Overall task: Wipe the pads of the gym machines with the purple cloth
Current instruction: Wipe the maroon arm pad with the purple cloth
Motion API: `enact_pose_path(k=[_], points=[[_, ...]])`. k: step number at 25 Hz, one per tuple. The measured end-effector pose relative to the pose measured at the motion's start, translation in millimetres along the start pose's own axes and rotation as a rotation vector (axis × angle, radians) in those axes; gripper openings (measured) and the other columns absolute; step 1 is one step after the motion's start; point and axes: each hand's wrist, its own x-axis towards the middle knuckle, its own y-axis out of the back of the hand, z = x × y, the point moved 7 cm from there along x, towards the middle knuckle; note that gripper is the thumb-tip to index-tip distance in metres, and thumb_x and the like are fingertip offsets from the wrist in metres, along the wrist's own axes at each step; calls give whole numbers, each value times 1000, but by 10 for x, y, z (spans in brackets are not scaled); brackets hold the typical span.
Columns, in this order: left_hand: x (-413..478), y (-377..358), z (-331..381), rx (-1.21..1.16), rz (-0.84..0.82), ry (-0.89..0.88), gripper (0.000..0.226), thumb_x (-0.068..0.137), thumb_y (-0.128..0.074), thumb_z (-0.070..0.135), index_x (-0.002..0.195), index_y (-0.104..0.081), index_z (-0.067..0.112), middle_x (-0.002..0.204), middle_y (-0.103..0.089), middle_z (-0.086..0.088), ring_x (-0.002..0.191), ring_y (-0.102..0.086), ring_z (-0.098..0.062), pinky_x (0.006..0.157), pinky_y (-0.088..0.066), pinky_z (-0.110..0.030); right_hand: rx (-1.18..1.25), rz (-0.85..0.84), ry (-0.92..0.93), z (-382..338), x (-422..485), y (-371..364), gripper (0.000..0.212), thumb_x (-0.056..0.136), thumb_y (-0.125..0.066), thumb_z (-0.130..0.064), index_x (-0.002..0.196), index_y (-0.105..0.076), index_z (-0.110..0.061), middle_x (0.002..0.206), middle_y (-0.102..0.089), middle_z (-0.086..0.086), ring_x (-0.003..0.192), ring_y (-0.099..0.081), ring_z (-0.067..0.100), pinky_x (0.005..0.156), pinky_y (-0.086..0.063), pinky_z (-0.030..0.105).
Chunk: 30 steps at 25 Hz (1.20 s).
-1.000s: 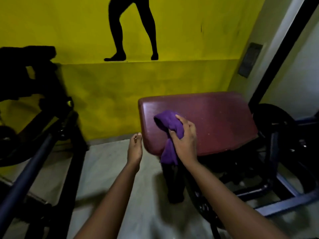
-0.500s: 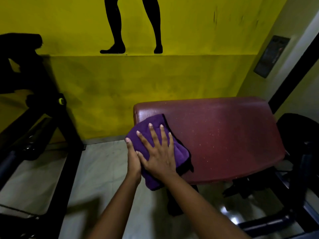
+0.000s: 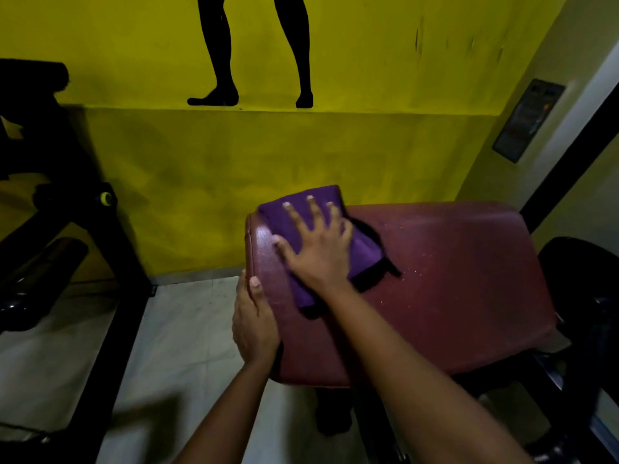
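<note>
A yellow wall (image 3: 234, 169) bearing a black painted silhouette of two legs (image 3: 221, 45) stands behind, a dark panel (image 3: 527, 118) hangs on the paler side wall at right, and a black machine frame (image 3: 100, 229) with a small yellow knob (image 3: 106, 198) slants at left over the pale floor (image 3: 187, 329)

The cloth (image 3: 363, 251) lies on the pad's (image 3: 452, 279) far-left corner, overhanging the far edge, with the right grip (image 3: 318, 249) flat on it. The left grip (image 3: 254, 323) clasps the pad's left edge. The wall (image 3: 301, 155) stands behind; another machine frame (image 3: 100, 236) stands left.
</note>
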Motion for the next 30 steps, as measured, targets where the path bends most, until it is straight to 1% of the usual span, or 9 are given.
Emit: enact_pose_path(k=[4, 8, 10, 14, 19, 21, 24, 26, 30], points=[[9, -22, -2, 6, -9, -36, 74, 87, -13, 61, 140, -39, 18, 138, -50, -15, 124, -48, -36, 100, -38, -46, 56, -90, 175, -280, 99, -44, 70, 76, -22, -74, 138, -36, -43, 148, -37, -3, 135, -31, 29, 103, -25, 49], [-17, 8, 47, -20, -4, -31, 77, 84, -12, 63, 140, -39, 19, 134, -54, -16, 120, -51, -35, 100, -40, -47, -36, -77, -39, 625, 294, 87, 81, 71, -11, -78, 137, -39, -40, 148, -37, -4, 136, -29, 23, 103, -24, 45], [-32, 7, 64, -20, 2, -56, 76, 84, -15, 63, 139, -40, 18, 133, -55, -15, 119, -52, -34, 100, -41, -47, -22, 4, -173, 888, 15, 115, 79, 74, -19, -77, 141, -34, -36, 152, -30, -2, 140, -24, 26, 107, -22, 49], [3, -24, 48, -25, -35, -69, 69, 90, -21, 60, 138, -40, 14, 133, -54, -17, 121, -51, -35, 101, -41, -46, -17, 119, -310, 396, -774, -2, 76, 82, -29, -71, 146, -25, -31, 155, -24, 5, 141, -20, 33, 109, -16, 56], [-301, 77, 18, -54, -185, -101, 66, 93, -36, 53, 146, -29, 15, 150, -36, -11, 138, -34, -28, 114, -28, -46, -26, 95, -166, 83, -1631, -49, 68, 87, -32, -65, 146, -26, -32, 155, -22, 2, 143, -18, 29, 110, -17, 53], [-701, 182, 101, 9, -150, -249, 68, 93, -41, 48, 148, -23, 13, 156, -22, -5, 145, -19, -21, 119, -16, -39, -36, 95, -136, 313, -1732, -8, 66, 86, -35, -63, 145, -29, -33, 154, -25, 1, 142, -20, 27, 110, -20, 52], [-1098, -123, 390, 159, -216, -602, 72, 86, -30, 52, 147, -24, 14, 154, -17, 5, 145, -9, -13, 118, -1, -34, -38, 70, -220, 971, -1607, 85, 66, 84, -37, -62, 144, -29, -35, 154, -25, -2, 142, -20, 24, 111, -20, 49], [-1119, -548, 514, 355, -283, -737, 68, 87, -28, 50, 146, -28, 16, 155, -21, 0, 145, -11, -16, 118, -2, -38, -29, 65, -297, 1484, -1474, 145, 66, 83, -35, -63, 144, -29, -36, 154, -24, -3, 142, -21, 23, 112, -22, 48], [-1084, -1015, 546, 768, -185, -889, 66, 90, -27, 51, 146, -31, 16, 154, -27, -9, 144, -15, -23, 116, -10, -49, -54, 66, -300, 2283, -990, 292, 66, 83, -34, -64, 143, -31, -36, 154, -27, -2, 140, -25, 26, 109, -27, 50]])
